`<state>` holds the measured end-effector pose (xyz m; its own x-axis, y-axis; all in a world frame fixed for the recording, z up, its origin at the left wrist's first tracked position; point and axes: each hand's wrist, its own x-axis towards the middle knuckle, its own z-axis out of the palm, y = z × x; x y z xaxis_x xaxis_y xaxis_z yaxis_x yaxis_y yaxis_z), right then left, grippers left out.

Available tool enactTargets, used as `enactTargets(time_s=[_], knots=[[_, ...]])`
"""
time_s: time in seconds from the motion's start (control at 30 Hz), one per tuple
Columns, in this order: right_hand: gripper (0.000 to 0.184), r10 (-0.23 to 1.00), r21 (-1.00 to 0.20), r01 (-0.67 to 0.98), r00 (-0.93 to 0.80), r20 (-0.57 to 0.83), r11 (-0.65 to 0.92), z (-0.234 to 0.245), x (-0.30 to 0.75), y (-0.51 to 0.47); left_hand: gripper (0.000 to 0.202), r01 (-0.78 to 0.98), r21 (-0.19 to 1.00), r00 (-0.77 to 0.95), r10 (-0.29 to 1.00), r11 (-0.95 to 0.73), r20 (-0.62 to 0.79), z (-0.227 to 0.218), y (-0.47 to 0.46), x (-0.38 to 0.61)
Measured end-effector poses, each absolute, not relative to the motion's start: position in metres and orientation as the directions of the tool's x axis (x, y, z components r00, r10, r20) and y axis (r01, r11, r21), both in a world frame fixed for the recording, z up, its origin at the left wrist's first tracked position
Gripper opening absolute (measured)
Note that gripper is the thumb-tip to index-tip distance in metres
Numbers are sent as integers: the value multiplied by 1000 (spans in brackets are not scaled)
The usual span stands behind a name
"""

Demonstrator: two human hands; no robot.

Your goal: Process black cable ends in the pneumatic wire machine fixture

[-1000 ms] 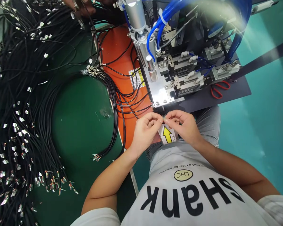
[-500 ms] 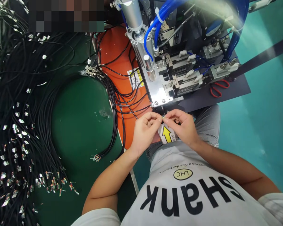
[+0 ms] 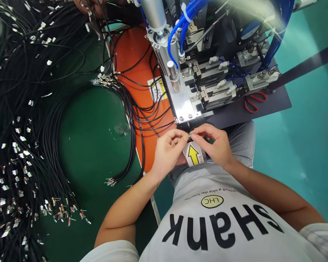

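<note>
My left hand [image 3: 168, 151] and my right hand [image 3: 214, 143] meet just below the front of a metal machine [image 3: 191, 91]. Both pinch the end of a thin black cable [image 3: 189, 135] between thumb and fingers, right at the machine's lower edge. A yellow arrow label [image 3: 193, 155] sits under my hands. The cable's tip is too small to make out in detail.
A bundle of black cables [image 3: 131, 112] lies over the orange mat [image 3: 136, 62] and green table [image 3: 93, 138]. A large heap of cables with metal terminals [image 3: 19, 138] fills the left. Red scissors [image 3: 254, 100] lie right of the machine. Another person's hand [image 3: 90, 7] shows at the top.
My hands have stayed together at the machine's front; the fingers have shifted slightly on the cable end. The view has drifted a little.
</note>
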<state>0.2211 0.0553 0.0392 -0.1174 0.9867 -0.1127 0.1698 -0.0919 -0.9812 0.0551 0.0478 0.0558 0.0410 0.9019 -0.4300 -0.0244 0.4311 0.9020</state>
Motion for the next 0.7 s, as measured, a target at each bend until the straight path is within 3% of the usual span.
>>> enactTargets(time_s=[0.13,0.23,0.43,0.57,0.7], knots=[[7,992,-976,210,-97,-80,-58,38,218,57,26,-17,910,43,910,414,-413,55,48,56],[8,983,-978,177,-126,-136,-113,35,218,57,23,12,944,20,944,330,-331,51,44,59],[10,974,-972,177,-140,-181,-155,32,228,54,13,255,963,65,992,89,-109,41,37,61],[11,969,-960,185,-93,-230,-210,25,235,63,14,515,838,188,977,-181,96,33,43,52],[16,929,-931,96,-86,-361,-353,10,237,76,16,646,683,263,939,-341,220,21,49,44]])
